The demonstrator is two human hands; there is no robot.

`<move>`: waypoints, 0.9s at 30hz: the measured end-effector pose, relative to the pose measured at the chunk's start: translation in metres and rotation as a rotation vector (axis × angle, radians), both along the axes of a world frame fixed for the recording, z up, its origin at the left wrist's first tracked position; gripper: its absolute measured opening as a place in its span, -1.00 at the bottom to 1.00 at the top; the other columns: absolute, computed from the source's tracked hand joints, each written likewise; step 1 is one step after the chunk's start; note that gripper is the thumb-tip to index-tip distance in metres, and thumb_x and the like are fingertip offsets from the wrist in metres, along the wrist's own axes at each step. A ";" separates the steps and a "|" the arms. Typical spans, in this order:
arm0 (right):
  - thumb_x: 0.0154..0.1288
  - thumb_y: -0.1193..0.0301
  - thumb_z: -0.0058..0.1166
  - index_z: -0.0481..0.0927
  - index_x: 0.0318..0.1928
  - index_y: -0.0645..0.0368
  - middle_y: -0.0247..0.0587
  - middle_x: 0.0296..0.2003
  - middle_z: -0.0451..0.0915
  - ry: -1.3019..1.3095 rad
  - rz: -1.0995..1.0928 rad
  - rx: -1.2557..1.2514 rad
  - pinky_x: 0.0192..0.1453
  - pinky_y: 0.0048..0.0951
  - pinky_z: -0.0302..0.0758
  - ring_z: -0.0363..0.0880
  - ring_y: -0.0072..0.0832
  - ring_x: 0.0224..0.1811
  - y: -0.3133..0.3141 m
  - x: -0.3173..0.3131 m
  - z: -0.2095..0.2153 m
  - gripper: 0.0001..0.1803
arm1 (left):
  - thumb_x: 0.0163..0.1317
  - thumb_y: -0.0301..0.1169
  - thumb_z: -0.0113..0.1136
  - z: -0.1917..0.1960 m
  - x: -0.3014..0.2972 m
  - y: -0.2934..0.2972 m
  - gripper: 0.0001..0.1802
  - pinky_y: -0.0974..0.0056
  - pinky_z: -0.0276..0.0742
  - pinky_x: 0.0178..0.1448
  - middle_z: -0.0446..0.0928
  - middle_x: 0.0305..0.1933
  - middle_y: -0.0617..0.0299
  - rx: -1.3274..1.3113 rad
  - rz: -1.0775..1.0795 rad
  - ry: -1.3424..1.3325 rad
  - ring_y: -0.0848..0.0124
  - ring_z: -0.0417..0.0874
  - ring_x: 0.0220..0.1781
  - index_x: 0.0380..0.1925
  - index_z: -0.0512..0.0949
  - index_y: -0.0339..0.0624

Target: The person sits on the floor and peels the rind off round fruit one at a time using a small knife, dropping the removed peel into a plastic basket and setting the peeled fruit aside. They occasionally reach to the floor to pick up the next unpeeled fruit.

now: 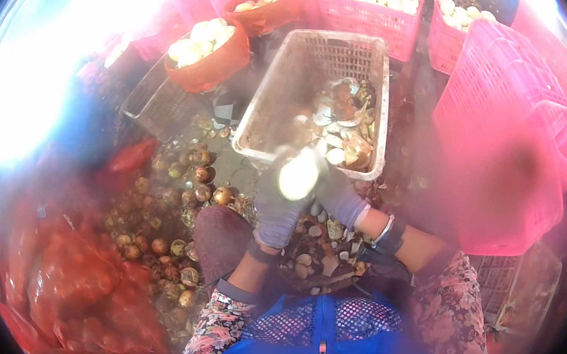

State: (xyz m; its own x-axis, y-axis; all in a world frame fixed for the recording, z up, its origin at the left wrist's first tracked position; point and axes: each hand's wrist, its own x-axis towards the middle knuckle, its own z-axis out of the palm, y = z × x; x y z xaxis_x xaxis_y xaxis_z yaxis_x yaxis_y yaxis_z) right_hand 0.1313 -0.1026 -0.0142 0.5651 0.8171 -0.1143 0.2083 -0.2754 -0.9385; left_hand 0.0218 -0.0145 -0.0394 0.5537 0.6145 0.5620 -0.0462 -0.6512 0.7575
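Note:
A white peeled onion is held up near the front rim of a pale plastic crate. My left hand, in a greyish-purple glove, is closed around the onion from the left. Close against its right side is my right hand, gloved alike, with curled fingers; haze and glare hide what they grip. Inside the crate lie onion skins and scraps, some white pieces among them. Unpeeled brown onions are heaped on the ground to the left of my knee.
Pink crates of peeled onions line the back. An orange-red basket heaped with white onions rests at the back left on a dark crate. Stacked pink crates rise at right. Red mesh sacks fill the lower left.

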 end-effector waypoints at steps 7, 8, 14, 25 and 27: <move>0.27 0.47 -0.05 0.22 0.17 0.29 -0.19 -0.55 0.57 0.299 0.034 0.207 -0.66 -0.60 0.43 0.50 -0.57 -0.69 -0.020 0.011 0.003 -0.53 | -0.14 -0.41 0.54 0.000 0.003 0.004 -0.30 0.25 0.48 0.19 0.48 0.10 0.08 -0.132 -0.126 -0.050 0.31 0.54 0.09 0.02 0.39 -0.26; 0.28 0.45 -0.05 0.12 0.27 0.26 -0.17 -0.51 0.59 0.323 0.045 0.250 -0.71 -0.60 0.41 0.51 -0.55 -0.70 -0.022 0.013 0.002 -0.43 | -0.14 -0.41 0.54 -0.001 0.002 0.005 -0.30 0.25 0.48 0.19 0.48 0.10 0.08 -0.134 -0.120 -0.055 0.31 0.54 0.09 0.02 0.39 -0.26; 0.31 0.32 0.00 0.43 -0.05 0.31 -0.24 -0.65 0.53 0.331 0.024 0.309 -0.66 -0.61 0.39 0.50 -0.58 -0.69 -0.022 -0.001 0.012 -0.68 | -0.15 -0.45 0.52 -0.004 -0.001 0.016 -0.29 0.25 0.48 0.21 0.47 0.14 0.07 -0.072 -0.097 0.045 0.31 0.51 0.14 0.04 0.37 -0.24; 0.36 0.22 0.00 0.62 -0.36 0.33 -0.26 -0.64 0.57 0.125 -0.266 0.169 -0.70 -0.57 0.34 0.46 -0.61 -0.75 -0.020 0.013 0.009 -0.63 | -0.13 -0.48 0.49 0.007 -0.002 0.002 -0.28 0.24 0.43 0.28 0.37 0.24 0.08 -0.523 -0.388 -0.191 0.29 0.45 0.22 0.08 0.34 -0.19; 0.34 0.19 0.04 0.62 -0.37 0.30 -0.29 -0.67 0.55 0.142 -0.276 0.316 -0.69 -0.57 0.34 0.47 -0.59 -0.75 -0.016 0.018 0.000 -0.62 | -0.13 -0.46 0.49 0.004 -0.001 0.007 -0.26 0.22 0.45 0.25 0.38 0.22 0.08 -0.475 -0.337 -0.140 0.27 0.47 0.19 0.10 0.34 -0.20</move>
